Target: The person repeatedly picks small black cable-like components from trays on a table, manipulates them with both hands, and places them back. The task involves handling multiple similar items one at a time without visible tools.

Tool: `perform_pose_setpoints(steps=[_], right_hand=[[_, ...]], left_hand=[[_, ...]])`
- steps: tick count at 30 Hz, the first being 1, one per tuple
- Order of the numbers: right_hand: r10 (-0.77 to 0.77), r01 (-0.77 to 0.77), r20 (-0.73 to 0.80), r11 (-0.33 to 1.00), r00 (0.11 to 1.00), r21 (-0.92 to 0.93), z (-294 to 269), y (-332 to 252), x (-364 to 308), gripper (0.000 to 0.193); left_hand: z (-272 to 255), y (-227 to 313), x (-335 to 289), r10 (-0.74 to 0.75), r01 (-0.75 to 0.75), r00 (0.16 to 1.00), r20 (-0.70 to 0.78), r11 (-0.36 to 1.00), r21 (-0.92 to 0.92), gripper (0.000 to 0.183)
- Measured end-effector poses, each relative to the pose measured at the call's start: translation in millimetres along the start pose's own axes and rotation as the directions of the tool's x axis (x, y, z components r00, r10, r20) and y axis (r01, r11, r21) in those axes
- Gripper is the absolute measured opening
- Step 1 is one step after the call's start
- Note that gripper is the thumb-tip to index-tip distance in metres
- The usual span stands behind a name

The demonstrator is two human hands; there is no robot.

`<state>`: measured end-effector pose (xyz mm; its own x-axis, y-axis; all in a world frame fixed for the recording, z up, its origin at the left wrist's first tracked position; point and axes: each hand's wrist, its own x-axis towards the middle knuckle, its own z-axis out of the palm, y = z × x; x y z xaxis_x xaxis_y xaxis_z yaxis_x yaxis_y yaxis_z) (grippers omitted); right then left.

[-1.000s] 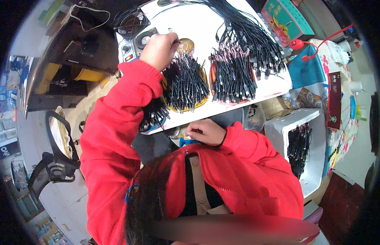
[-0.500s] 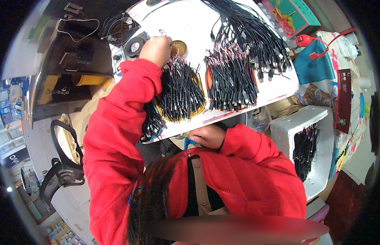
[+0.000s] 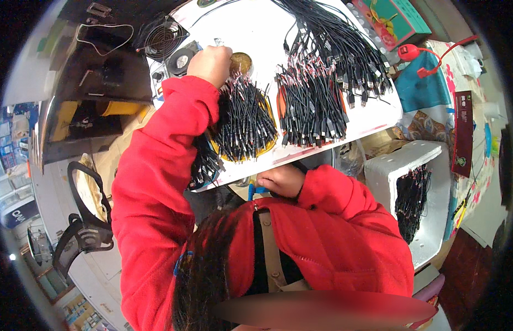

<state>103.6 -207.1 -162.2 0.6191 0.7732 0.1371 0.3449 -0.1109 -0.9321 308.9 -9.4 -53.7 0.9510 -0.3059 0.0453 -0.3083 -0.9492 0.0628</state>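
Note:
At the far left of the white table my left hand (image 3: pixel 210 65) is closed, its fingertips hidden. A small shiny piece (image 3: pixel 219 42) shows just beyond its fingers, beside a round brownish dish (image 3: pixel 240 64). Below it lies a bundle of short black cables (image 3: pixel 244 121) with pale and reddish wire ends, on a yellow-rimmed tray (image 3: pixel 273 140). Close to my body, just under the table's near edge, my right hand (image 3: pixel 285 180) is curled against a blue-handled tool (image 3: pixel 251 191). The tool's working end is hidden.
A second cable bundle (image 3: pixel 312 105) and a heap of longer USB cables (image 3: pixel 350 52) cover the table's right side. A small fan (image 3: pixel 164 41) stands at the back left. A white foam box (image 3: pixel 380 182) with black cables sits right; a black chair (image 3: pixel 82 237) is left.
Both hands keep nearly the same pose and place. The right hand and its blue-handled tool have shifted only very slightly, as has the table in view.

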Motion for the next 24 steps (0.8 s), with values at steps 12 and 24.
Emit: perform_pose_setpoints(steps=[12,24], right_hand=[[0.160,-0.147,0.059,0.973,0.985,-0.178,8.8,-2.2,0.7,0.021],[0.120,-0.105,0.034,0.950,0.992,-0.294,11.7,-3.5,3.4,0.017]], left_hand=[[-45.5,-66.9,-51.8,-0.099,0.053,0.976,-0.193,0.972,-0.230,0.009],[-31.3,-108.1,-43.3,-0.125,0.115,0.978,-0.169,0.991,-0.067,0.010]])
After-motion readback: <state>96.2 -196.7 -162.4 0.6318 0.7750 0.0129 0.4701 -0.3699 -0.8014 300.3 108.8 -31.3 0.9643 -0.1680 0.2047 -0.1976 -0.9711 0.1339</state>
